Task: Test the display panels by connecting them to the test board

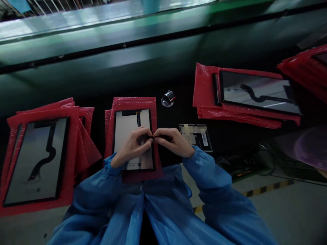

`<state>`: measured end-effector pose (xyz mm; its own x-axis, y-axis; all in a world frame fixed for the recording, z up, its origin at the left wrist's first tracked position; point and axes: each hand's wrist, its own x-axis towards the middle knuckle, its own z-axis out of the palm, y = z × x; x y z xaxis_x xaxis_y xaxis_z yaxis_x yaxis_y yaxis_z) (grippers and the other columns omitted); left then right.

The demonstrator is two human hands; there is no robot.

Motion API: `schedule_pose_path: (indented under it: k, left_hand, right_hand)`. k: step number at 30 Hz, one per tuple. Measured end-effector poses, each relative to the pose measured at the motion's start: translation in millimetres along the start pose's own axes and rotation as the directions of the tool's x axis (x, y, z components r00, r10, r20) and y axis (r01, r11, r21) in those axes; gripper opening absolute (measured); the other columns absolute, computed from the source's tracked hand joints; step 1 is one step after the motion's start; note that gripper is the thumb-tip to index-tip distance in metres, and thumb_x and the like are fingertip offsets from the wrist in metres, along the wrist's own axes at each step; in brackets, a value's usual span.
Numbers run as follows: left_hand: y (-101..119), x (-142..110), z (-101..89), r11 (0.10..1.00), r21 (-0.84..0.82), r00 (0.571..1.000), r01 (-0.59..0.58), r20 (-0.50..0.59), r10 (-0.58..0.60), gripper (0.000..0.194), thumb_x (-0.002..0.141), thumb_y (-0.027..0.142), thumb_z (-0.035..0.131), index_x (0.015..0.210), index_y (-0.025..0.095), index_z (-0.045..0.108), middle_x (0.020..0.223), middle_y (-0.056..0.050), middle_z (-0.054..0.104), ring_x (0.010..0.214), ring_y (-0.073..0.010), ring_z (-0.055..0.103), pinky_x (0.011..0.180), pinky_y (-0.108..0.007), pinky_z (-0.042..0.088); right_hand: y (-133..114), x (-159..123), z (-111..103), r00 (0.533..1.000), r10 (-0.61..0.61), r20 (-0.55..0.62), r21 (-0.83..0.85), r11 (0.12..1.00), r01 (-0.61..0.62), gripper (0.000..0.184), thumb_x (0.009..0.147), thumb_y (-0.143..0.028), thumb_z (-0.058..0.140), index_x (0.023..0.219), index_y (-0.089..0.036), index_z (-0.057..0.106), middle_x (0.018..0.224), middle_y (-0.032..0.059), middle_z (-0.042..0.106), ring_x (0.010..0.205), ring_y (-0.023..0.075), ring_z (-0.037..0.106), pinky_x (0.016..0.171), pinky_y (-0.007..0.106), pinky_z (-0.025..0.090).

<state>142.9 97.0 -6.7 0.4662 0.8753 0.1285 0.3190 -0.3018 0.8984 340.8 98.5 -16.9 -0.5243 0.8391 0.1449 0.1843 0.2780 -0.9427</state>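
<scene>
My left hand (133,144) and my right hand (176,141) meet fingertip to fingertip at the right edge of a display panel (146,123). Both are closed in a pinch. Something small and dark shows between the fingertips, too little of it to name. The panel lies on red bubble-wrap sleeves (133,101), its pale back upward. A dark flex cable (138,119) runs down from its top edge, and my left hand hides the lower part. Just right of my right hand lies a flat panel with yellowish tape and a white label (198,135).
Red sleeves with another panel (42,160) and its curved cable lie at left. A similar stack with a panel (258,92) lies at right, more red sleeves (306,69) beyond. A shiny metal tape dispenser-like object (168,98) stands behind the hands. At far right is a purplish blurred shape (311,148).
</scene>
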Motion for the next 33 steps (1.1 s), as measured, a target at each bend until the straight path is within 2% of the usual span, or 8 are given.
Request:
schedule_pose_path:
  k: [9, 12, 15, 17, 19, 23, 26, 33]
  left_hand:
    - [-0.9, -6.2, 5.0, 0.997, 0.06, 0.986, 0.046, -0.164, -0.035, 0.006, 0.08, 0.019, 0.058, 0.074, 0.019, 0.059, 0.071, 0.0, 0.06, 0.071, -0.0163, 0.055, 0.068, -0.029, 0.043]
    - [3.4, -29.6, -13.3, 0.984, 0.083, 0.908, 0.159, -0.403, -0.113, 0.015, 0.09, 0.028, 0.056, 0.089, 0.018, 0.067, 0.089, -0.004, 0.07, 0.087, -0.019, 0.064, 0.08, -0.03, 0.048]
    - [2.6, -66.0, -33.4, 0.883, 0.239, 0.799, 0.403, -0.562, -0.213, 0.035, 0.096, 0.038, 0.049, 0.117, 0.015, 0.065, 0.116, -0.011, 0.069, 0.1, -0.0238, 0.067, 0.089, -0.036, 0.05]
    - [-1.4, -88.2, -39.2, 0.716, 0.41, 0.772, 0.565, -0.569, -0.283, 0.047, 0.097, 0.039, 0.045, 0.13, 0.008, 0.058, 0.123, -0.018, 0.066, 0.106, -0.0301, 0.066, 0.093, -0.042, 0.05]
    - [-6.6, -103.4, -38.6, 0.557, 0.539, 0.767, 0.632, -0.536, -0.352, 0.052, 0.098, 0.035, 0.041, 0.134, 0.001, 0.053, 0.126, -0.024, 0.064, 0.112, -0.0358, 0.063, 0.093, -0.047, 0.049]
    - [-14.1, -114.3, -33.9, 0.453, 0.562, 0.719, 0.692, -0.483, -0.5, 0.043, 0.097, 0.031, 0.039, 0.127, 0.005, 0.055, 0.113, -0.021, 0.069, 0.098, -0.0359, 0.068, 0.079, -0.044, 0.051]
    - [-16.9, -117.0, -37.5, 0.476, 0.462, 0.663, 0.748, -0.514, -0.544, 0.024, 0.094, 0.033, 0.045, 0.103, 0.016, 0.06, 0.092, -0.012, 0.072, 0.083, -0.0323, 0.069, 0.074, -0.04, 0.048]
    - [-26.3, -128.1, -45.5, 0.77, 0.023, 0.707, 0.637, -0.414, -0.573, 0.011, 0.083, 0.031, 0.055, 0.089, 0.023, 0.052, 0.084, -0.002, 0.065, 0.08, -0.0213, 0.065, 0.074, -0.032, 0.048]
  right_hand:
    - [2.0, 4.6, 1.5, 1.0, -0.016, 0.008, -0.078, 0.997, 0.016, 0.019, 0.093, -0.024, 0.052, 0.084, -0.014, 0.066, 0.078, 0.0006, 0.066, 0.074, 0.0126, 0.06, 0.07, 0.022, 0.045]
    - [-5.6, -0.3, -8.2, 0.974, -0.103, -0.204, -0.329, 0.944, 0.031, 0.018, 0.093, -0.024, 0.053, 0.1, -0.016, 0.067, 0.094, 0.0051, 0.07, 0.091, 0.019, 0.064, 0.085, 0.032, 0.049]
    - [-17.6, -12.7, -1.6, 0.857, -0.306, -0.415, -0.622, 0.783, -0.021, 0.031, 0.089, -0.028, 0.063, 0.118, -0.017, 0.062, 0.107, 0.0095, 0.067, 0.1, 0.0241, 0.062, 0.092, 0.041, 0.05]
    - [-23.3, -21.6, 19.0, 0.871, -0.398, -0.29, -0.67, 0.734, 0.112, 0.026, 0.088, -0.026, 0.065, 0.113, -0.018, 0.063, 0.101, 0.0078, 0.069, 0.094, 0.0214, 0.063, 0.086, 0.036, 0.053]
    - [-24.2, -27.0, 48.2, 0.902, -0.432, -0.014, -0.639, 0.697, 0.324, 0.022, 0.089, -0.024, 0.063, 0.11, -0.018, 0.065, 0.104, 0.007, 0.071, 0.1, 0.02, 0.064, 0.091, 0.033, 0.054]
    - [-13.5, -22.4, 97.6, 0.917, -0.256, 0.305, -0.688, 0.607, 0.398, 0.062, 0.08, -0.035, 0.076, 0.135, -0.012, 0.057, 0.146, 0.0165, 0.052, 0.138, 0.0354, 0.043, 0.113, 0.051, 0.041]
    - [-3.7, -14.8, 111.2, 0.936, -0.188, 0.296, -0.763, 0.544, 0.35, 0.079, 0.076, -0.043, 0.08, 0.14, -0.008, 0.052, 0.148, 0.0236, 0.047, 0.139, 0.0419, 0.042, 0.112, 0.056, 0.042]
    - [-10.4, -9.5, 106.0, 0.792, -0.525, 0.312, -0.787, 0.324, 0.525, 0.032, 0.095, -0.018, 0.057, 0.123, -0.004, 0.065, 0.127, 0.0181, 0.067, 0.12, 0.0306, 0.064, 0.101, 0.043, 0.056]
